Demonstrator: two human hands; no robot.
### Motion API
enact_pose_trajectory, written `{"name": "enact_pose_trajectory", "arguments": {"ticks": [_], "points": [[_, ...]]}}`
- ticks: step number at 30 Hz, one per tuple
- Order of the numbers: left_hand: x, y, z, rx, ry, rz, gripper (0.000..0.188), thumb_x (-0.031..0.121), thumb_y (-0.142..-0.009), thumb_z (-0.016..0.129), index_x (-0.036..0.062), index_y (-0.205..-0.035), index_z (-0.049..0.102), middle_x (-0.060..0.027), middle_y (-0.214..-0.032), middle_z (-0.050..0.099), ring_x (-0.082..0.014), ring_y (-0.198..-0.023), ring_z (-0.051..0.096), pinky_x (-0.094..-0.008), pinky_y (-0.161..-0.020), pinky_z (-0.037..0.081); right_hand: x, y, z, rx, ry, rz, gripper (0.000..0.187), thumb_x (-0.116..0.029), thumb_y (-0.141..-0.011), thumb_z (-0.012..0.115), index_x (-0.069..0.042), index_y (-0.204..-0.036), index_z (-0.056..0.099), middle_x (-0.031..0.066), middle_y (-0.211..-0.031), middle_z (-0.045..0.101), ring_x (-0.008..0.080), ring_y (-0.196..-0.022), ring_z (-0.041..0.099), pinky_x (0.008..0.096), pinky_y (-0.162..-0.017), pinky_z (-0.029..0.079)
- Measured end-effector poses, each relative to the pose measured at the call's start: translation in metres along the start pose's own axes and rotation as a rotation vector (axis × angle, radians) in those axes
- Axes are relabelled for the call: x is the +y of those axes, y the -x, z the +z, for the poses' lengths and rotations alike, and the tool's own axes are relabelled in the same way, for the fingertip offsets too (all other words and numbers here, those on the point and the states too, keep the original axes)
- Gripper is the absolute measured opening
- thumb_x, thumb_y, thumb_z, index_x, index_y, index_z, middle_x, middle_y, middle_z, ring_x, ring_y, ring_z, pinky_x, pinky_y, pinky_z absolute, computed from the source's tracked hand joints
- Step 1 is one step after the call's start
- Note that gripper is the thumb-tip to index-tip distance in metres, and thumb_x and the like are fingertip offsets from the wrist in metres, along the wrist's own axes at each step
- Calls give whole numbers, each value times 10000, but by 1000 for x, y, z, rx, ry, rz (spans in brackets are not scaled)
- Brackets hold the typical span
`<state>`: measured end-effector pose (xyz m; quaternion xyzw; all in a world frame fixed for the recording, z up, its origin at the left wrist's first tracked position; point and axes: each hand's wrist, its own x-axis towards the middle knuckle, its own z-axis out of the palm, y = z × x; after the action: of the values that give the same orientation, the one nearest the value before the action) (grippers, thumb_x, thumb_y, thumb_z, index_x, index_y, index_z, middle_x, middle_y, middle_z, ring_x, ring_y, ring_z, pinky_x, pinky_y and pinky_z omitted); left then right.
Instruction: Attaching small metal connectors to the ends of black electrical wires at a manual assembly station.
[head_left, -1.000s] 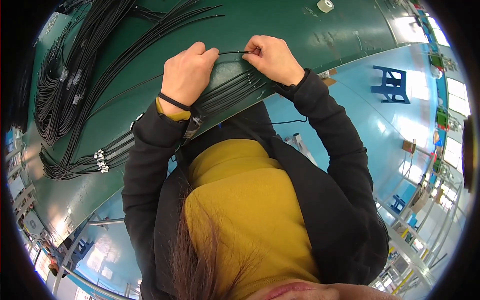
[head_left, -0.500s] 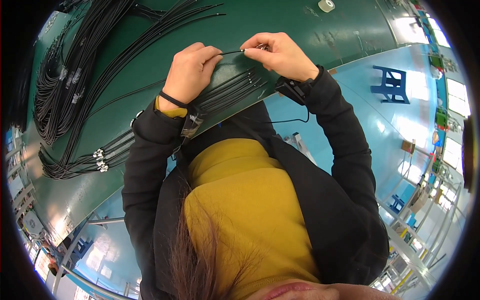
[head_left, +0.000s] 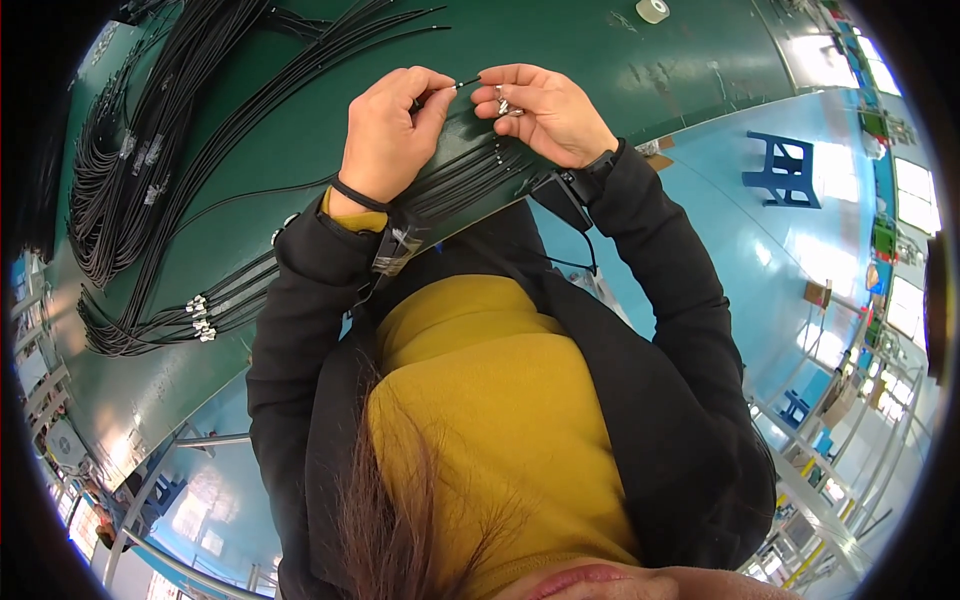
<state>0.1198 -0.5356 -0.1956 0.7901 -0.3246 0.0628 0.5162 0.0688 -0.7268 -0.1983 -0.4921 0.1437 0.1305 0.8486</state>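
Note:
Between the thumb and fingers of my left hand [head_left: 393, 132] is a thin black cable [head_left: 468, 83], pinched close to its end. The short tip sticks out to the right and carries a small pale mark. My right hand [head_left: 553, 117] has its index finger at that tip; whether they touch I cannot tell. Small silvery metal pieces [head_left: 504, 104] sit in its curled fingers. Under my hands, a row of black cables [head_left: 455, 188] lies along the near table edge, with small pale marks near their right ends.
The green table [head_left: 560, 40] carries a thick bundle of black cables [head_left: 150, 110] at the left. Nearer lie cables with white fittings [head_left: 203, 320]. A pale tape roll [head_left: 653, 11] sits at the far edge of view. A blue stool [head_left: 782, 170] stands on the floor at right.
My right hand has moved slightly left and opened somewhat, exposing the metal pieces in it. My left hand has turned a little, and less cable shows between the hands.

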Motion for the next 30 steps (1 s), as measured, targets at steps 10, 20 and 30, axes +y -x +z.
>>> {"name": "enact_pose_trajectory", "arguments": {"ticks": [10,20,30], "points": [[-1,2,3,-30,-14,40,60,38,-833,649,2,-879,634,-54,-713,595,-113,-586,542,-234,-549,451,5,0,-3,-80,-70,7,239,-202,-973,516,13,-1065,565,139,-979,630,206,-916,634,327,-801,540],[1,4,4,-30,-27,61,57,22,-800,653,19,-848,623,-87,-725,599,-207,-631,587,-287,-575,480,9,-1,3,37,-53,10,245,-231,-949,569,5,-1004,606,106,-944,623,190,-914,628,351,-834,538],[1,6,7,6,-62,83,62,30,-787,655,43,-833,616,-90,-720,586,-252,-646,596,-324,-572,484,5,1,17,228,190,-100,280,-259,-887,662,16,-914,621,100,-846,652,168,-723,648,279,-674,551]]}}
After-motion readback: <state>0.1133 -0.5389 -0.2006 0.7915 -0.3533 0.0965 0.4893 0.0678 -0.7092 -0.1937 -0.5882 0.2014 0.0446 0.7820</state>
